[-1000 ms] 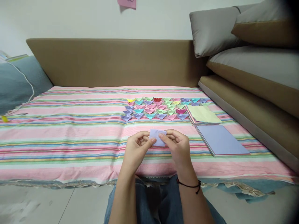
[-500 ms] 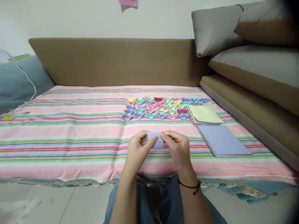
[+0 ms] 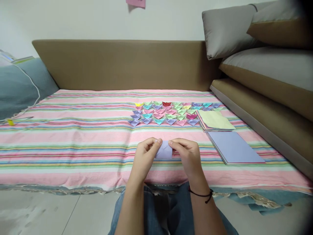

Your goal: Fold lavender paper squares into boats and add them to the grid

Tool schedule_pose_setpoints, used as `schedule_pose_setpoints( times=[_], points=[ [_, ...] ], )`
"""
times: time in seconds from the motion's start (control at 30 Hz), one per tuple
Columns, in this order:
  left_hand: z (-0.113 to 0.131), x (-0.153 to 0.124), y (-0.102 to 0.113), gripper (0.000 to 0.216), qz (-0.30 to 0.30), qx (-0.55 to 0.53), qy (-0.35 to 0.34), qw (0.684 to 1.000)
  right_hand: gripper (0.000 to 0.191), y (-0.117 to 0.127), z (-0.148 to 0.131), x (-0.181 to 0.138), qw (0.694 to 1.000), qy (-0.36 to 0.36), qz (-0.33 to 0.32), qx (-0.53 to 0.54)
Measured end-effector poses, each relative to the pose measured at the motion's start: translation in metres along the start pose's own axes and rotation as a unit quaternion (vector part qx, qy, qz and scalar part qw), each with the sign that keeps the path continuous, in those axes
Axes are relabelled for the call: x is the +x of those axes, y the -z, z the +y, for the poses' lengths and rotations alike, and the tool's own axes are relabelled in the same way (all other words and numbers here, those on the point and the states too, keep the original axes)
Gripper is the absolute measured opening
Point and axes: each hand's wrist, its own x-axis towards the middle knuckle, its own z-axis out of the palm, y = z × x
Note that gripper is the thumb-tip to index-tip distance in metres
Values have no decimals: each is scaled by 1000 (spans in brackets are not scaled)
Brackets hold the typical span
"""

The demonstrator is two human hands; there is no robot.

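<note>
Lilac paper (image 3: 164, 151): held up between both hands, above the cloth and near its front edge; small, folded flat, crossed by a faint slanting line toward the left thumb. Clock directions taken from here, with 12 pointing away from the body.
Left hand (image 3: 146, 153): at 9 o'clock, gripping the paper by its upper left corner, with thumb in front and fingers curled behind – partly hidden there.
Right hand (image 3: 188, 154): at 3 o'clock, pinching the upper right corner under the thumb, with fingers bent in behind.
Dark bracelet (image 3: 201, 195): tied around the right wrist.
Paper boats (image 3: 159, 116): standing at 12 o'clock in close rows – lilac, pink, green, turquoise, yellow and red.
Yellow-topped stack (image 3: 217, 119): lying at 2 o'clock, just beyond the right end of the nearer rows.
Lilac-topped stack (image 3: 236, 148): lying flat at 3 o'clock, just in front of the yellow-topped one.
Striped cloth (image 3: 73, 140): spread beneath boats and stacks.
Brown backrest (image 3: 122, 65): rising at 12 o'clock, behind the boats.
Cushions (image 3: 269, 71): piled toward 2 o'clock, farther off.
White cable (image 3: 36, 87): trailing at 10 o'clock.
</note>
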Motion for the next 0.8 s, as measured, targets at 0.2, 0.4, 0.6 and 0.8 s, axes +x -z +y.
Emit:
schedule_pose_setpoints(
  times=[0.2, 0.4, 0.6, 0.8],
  points=[
    [0, 1, 3, 33, 9, 29, -19, 999, 18, -2, 0, -2, 999, -24, -32, 6],
    [1, 1, 2, 23, 11, -70, 15, 997, 19, -1, 5, 2, 996, 11, 82, 37],
    [-1, 1, 9, 21, 55, -48, -39, 997, 15, 1, 10, 4, 997, -19, 9, 73],
    [0, -2, 11, 44, -60, -13, -28, 998, 10, 2, 11, 4, 997, -7, 48, 64]
  ],
)
